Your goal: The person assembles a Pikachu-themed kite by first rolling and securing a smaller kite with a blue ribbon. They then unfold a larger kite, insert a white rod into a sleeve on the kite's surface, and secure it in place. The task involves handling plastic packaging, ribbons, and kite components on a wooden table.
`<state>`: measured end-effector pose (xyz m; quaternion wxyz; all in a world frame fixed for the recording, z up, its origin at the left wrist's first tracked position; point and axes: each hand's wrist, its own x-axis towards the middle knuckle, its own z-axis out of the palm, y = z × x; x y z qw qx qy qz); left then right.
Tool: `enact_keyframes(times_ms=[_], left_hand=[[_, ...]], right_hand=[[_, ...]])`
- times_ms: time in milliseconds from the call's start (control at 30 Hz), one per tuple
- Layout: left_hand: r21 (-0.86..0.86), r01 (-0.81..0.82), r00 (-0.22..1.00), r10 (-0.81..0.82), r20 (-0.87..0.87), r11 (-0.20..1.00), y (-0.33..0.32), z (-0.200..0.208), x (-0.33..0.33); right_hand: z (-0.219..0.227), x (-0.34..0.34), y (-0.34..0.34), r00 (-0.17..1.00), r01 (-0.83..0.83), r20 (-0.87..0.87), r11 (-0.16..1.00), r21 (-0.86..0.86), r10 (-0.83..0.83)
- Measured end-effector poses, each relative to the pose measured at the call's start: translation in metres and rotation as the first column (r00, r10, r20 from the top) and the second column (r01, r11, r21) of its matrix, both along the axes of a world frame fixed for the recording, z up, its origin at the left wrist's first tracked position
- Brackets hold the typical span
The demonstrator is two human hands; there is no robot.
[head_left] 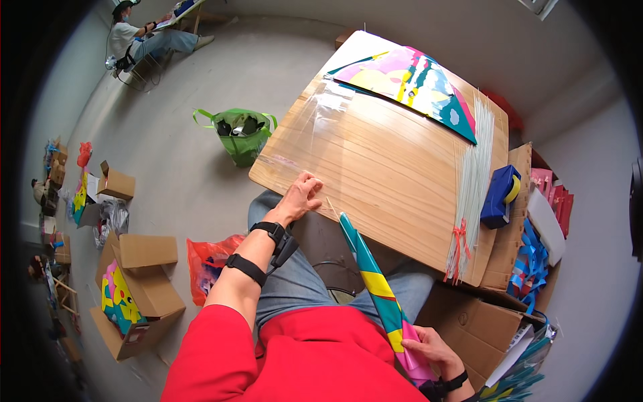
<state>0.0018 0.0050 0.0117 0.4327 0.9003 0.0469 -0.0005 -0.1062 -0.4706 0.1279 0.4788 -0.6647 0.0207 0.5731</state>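
Observation:
My right hand [432,350] is closed around the lower, pink end of a rolled-up kite [377,285] in teal, yellow and pink. The roll slants up and left over my lap, a thin pale rod tip showing at its narrow end. My left hand [301,195] is at the table's near left corner, its fingers curled together just beside that tip. What they pinch, if anything, I cannot make out. Clear plastic sleeves [309,127] lie on the wooden table [395,177] beyond this hand. An opened-out kite [415,84] with a colourful print rests across the far side.
Thin white rods [477,164], tied with red ribbon, line the table's right side beside a blue tape dispenser [497,201]. Cardboard boxes [479,328] crowd the right. A green bag [244,141], red bag [211,261] and open carton [144,281] stand left. Another person [134,40] sits far left.

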Motion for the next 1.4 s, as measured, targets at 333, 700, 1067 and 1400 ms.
enact_keyframes(times_ms=[333,700,1067,1400], left_hand=[[0.245,0.002,0.981,-0.050,0.190,0.970,-0.008,-0.007,0.003],[0.584,-0.173,0.889,-0.129,0.439,0.793,-0.055,0.001,0.011],[0.520,-0.121,0.887,-0.143,0.438,0.845,-0.079,-0.003,0.021],[0.614,-0.103,0.881,-0.214,0.421,0.783,-0.081,0.005,0.023]], right_hand=[[0.010,0.008,0.015,0.998,0.029,-0.057,0.999,0.040,-0.027],[0.026,0.001,0.018,0.962,-0.074,0.257,0.993,-0.091,0.095],[0.035,-0.014,0.019,0.910,-0.061,0.390,0.977,-0.204,0.138],[0.010,0.010,0.028,0.961,0.235,-0.176,0.967,0.099,-0.215]])
